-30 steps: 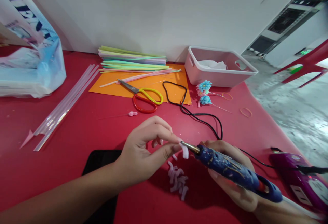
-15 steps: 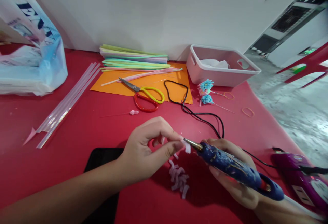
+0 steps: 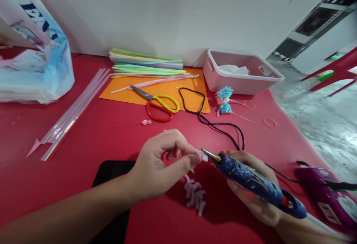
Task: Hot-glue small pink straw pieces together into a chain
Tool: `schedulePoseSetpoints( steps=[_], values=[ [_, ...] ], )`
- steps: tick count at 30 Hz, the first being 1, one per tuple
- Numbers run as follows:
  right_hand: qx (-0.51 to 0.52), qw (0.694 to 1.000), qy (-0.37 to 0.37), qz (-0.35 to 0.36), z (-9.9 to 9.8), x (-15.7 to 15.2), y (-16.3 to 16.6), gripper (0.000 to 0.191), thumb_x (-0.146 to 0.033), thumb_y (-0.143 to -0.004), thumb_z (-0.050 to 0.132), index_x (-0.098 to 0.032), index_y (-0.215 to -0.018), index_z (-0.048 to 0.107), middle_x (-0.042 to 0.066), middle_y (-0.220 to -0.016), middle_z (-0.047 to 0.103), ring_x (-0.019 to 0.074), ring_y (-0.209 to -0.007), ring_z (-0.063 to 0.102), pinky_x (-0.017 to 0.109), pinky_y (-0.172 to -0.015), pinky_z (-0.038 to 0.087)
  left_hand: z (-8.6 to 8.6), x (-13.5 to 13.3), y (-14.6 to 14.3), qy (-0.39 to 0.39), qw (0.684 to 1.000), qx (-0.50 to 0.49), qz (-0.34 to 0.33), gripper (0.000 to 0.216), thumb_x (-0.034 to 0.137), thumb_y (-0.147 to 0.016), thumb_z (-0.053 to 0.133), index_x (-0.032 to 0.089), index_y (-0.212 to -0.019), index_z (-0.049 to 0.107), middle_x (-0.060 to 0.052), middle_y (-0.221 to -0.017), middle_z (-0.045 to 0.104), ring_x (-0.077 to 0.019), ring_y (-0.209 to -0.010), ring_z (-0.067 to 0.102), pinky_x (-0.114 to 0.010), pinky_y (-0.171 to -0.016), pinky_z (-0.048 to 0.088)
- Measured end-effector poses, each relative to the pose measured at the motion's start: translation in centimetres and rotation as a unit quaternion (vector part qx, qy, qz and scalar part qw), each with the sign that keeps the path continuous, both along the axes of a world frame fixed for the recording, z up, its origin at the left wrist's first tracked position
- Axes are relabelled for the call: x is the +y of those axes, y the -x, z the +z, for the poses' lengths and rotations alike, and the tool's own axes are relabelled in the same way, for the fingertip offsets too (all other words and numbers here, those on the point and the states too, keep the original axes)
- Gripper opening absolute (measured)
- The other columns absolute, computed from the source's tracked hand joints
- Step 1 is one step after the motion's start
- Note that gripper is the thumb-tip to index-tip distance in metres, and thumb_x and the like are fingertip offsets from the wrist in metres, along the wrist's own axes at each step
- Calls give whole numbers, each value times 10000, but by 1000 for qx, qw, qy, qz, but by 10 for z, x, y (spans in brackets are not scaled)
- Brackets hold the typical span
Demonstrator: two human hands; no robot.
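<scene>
My left hand pinches a short pale pink piece of pipe cleaner between thumb and forefinger. My right hand is wrapped round a blue hot glue gun, and its metal nozzle points left, at or very near the upper edge of the pinched piece. A clear glue stick sticks out of the gun's back end. Below the hands lies a small heap of cut pink pipe cleaner pieces on the red table.
Scissors rest on orange card near bundled pipe cleaners. Behind stand a pink basket and blue flowers. Clear sticks and a plastic bag lie left, a purple power strip right, a black phone-like slab under my left arm.
The pinched pink piece has tilted from hanging down to pointing more sideways. The glue gun's nozzle has shifted very slightly right. Both hands otherwise hold nearly the same place.
</scene>
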State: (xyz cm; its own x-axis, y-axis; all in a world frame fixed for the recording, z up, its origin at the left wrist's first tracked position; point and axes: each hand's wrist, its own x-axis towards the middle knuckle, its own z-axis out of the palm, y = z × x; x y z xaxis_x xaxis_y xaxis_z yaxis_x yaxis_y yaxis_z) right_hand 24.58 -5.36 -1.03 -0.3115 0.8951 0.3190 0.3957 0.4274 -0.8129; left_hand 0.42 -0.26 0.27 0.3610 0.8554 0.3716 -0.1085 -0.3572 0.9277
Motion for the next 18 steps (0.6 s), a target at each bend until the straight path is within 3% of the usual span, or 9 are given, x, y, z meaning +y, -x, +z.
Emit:
schedulePoseSetpoints(
  steps=[6,10,15,18],
  values=[
    [3,1000,5,-20,0,1,2,94,-318,-822,648,-250,-850,590,12,-670,607,151,-507,524,260,-458,432,-2,-1,-1,10,1000,-3,7,143,215,-873,715,177,-760,636,1,-679,564,-119,-618,510,-254,-573,425],
    [15,999,32,-15,4,-1,8,94,-312,-833,629,-255,-825,554,2,-663,578,149,-508,491,274,-499,442,-1,-1,-1,22,1000,-5,13,165,231,-869,717,174,-739,633,10,-659,550,-113,-602,497,-248,-563,416],
    [23,996,58,-61,4,-5,14,93,-268,-845,650,-264,-813,563,1,-677,590,157,-523,503,283,-510,423,1,-1,0,64,998,1,19,182,240,-861,722,171,-724,623,5,-674,589,-103,-595,476,-236,-549,397],
    [57,995,61,-49,1,-6,15,121,-354,-854,637,-262,-827,563,-3,-656,561,160,-518,480,293,-504,402,1,0,-1,85,996,2,16,188,251,-859,722,171,-721,622,1,-675,608,-103,-591,474,-236,-548,398]
  ],
)
